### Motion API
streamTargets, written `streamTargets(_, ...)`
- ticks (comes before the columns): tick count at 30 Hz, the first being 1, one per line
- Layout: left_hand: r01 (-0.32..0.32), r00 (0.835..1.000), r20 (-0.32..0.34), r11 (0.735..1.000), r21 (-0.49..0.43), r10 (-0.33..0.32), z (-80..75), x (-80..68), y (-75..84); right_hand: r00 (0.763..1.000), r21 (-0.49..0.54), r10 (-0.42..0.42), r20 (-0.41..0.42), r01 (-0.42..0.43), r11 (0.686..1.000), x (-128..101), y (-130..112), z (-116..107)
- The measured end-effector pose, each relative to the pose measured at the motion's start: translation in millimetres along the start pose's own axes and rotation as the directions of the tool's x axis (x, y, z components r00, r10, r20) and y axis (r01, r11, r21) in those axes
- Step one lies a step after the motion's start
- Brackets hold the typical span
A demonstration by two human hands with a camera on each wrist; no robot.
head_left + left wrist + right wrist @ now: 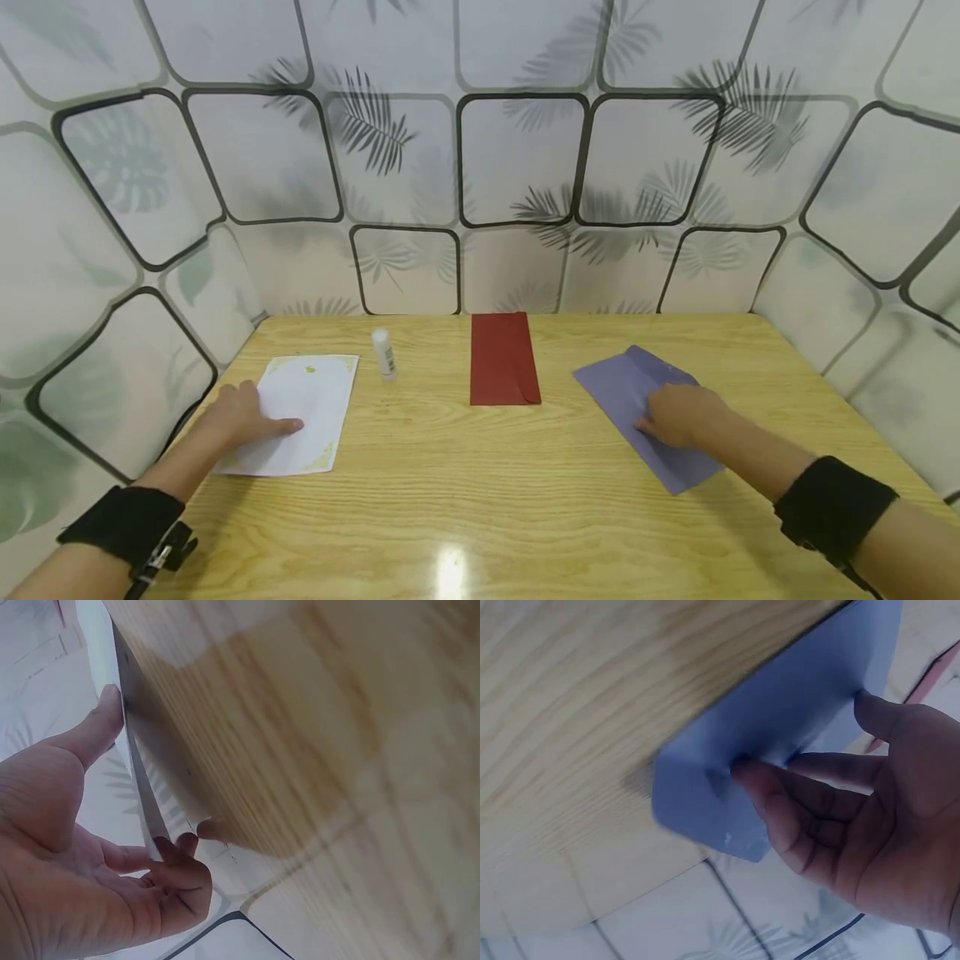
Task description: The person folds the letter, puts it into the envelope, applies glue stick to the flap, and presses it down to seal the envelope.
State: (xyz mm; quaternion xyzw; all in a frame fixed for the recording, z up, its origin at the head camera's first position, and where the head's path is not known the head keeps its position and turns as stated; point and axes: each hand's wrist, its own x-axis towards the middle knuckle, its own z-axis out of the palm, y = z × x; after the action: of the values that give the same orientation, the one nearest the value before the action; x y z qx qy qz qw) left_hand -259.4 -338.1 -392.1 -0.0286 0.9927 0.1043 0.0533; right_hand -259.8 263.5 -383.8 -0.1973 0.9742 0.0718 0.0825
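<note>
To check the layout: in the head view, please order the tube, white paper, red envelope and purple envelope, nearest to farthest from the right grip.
1. Purple envelope, touching the right grip
2. Red envelope, back middle
3. Tube, back left
4. White paper, far left

Purple envelope looks matt paper; table, glossy wood.

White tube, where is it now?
In the head view, the white tube stands on the table left of centre, between the white sheet and the red envelope, nearer the sheet.
</note>
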Motion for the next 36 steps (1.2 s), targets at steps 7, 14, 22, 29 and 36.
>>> streamTargets(7,-0.022,0.999,0.024,0.996,-0.088,0.025,0.3,5.4,-14.8,0.99,0.132,-0.112,0.088,0.1,0.986,-22.2,-39.7,-6.9)
streamTargets(14,0.069,0.995,0.09,0.962,-0.265,-0.047,-1.5,11.4,-28.8,0.98,0.163,-0.179,0.084,0.163,0.973,-45.6,-86.1,-8.3)
streamTargets(22,0.127,0.989,0.121,0.893,-0.432,-0.082,4.6,13.1,-40.5,0.959,0.05,-0.284,-0.003,0.283,0.958,-49.3,-139.9,-6.4)
streamTargets(29,0.099,0.992,0.116,0.885,-0.455,-0.051,2.2,12.1,-40.0,0.947,0.015,-0.312,-0.076,0.314,0.949,-35.8,-162.9,-9.3)
streamTargets(36,0.049,0.997,0.079,0.903,-0.426,-0.017,0.0,12.3,-39.7,0.956,0.01,-0.288,-0.051,0.289,0.957,-27.2,-175.2,-13.8)
